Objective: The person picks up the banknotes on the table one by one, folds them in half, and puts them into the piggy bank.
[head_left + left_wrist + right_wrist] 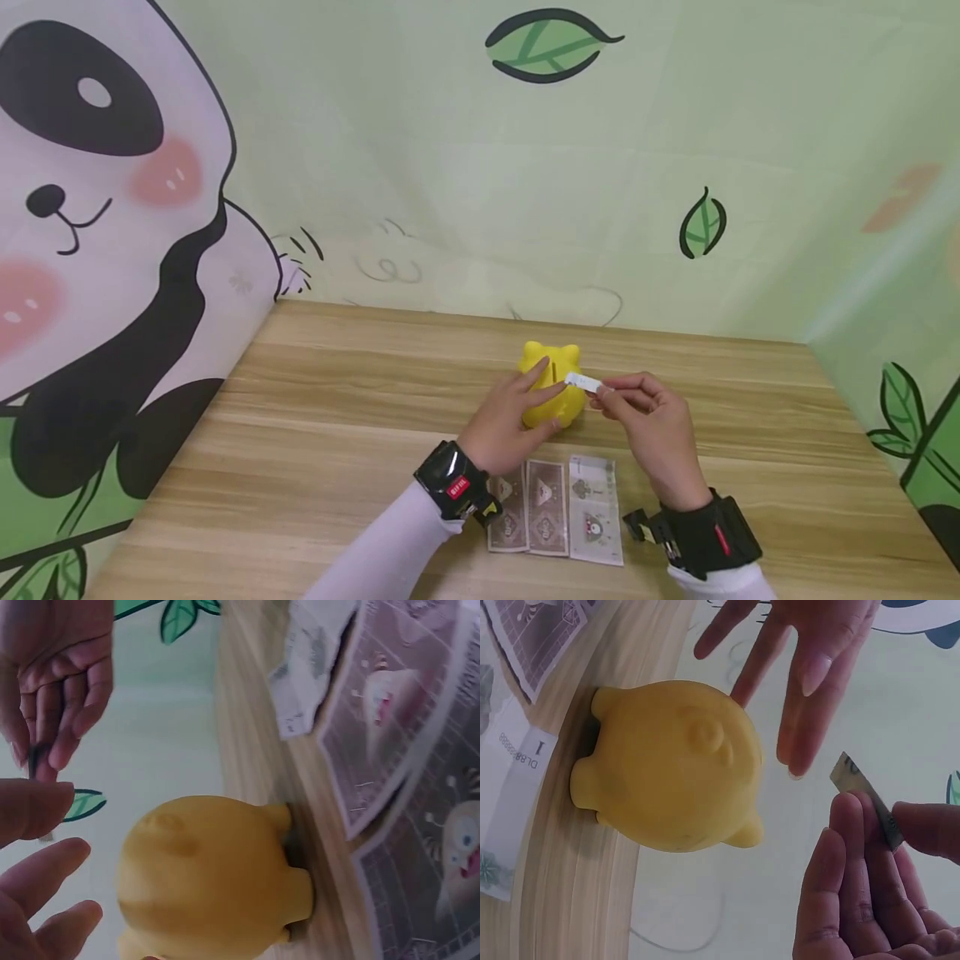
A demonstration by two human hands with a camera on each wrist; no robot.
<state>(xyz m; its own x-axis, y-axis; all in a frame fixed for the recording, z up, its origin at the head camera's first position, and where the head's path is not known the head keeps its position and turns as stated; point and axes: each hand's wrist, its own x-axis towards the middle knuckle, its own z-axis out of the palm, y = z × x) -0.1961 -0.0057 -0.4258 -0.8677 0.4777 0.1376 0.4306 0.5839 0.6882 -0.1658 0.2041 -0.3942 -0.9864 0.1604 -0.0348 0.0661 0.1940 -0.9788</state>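
The right hand [660, 425] pinches a folded banknote [585, 383] above the yellow piggy bank [567, 406]. The left hand [504, 423] spreads its fingers beside it, contact unclear; three flat banknotes [547, 512] lie before the bank.

Over my head feed, both arms reached forward in pale sleeves, the left forearm [386, 550] slanting inward and the right forearm [723, 581] angled in from the other side. My left hand [504, 421] stretched out with its fingers spread and its thumb standing apart. My right hand [656, 429] was bent inward towards it, near but not touching. Through the right wrist feed I saw my right thumb [934, 831] pressed against bent fingers in a pinch, the remaining fingers loosely curved alongside.
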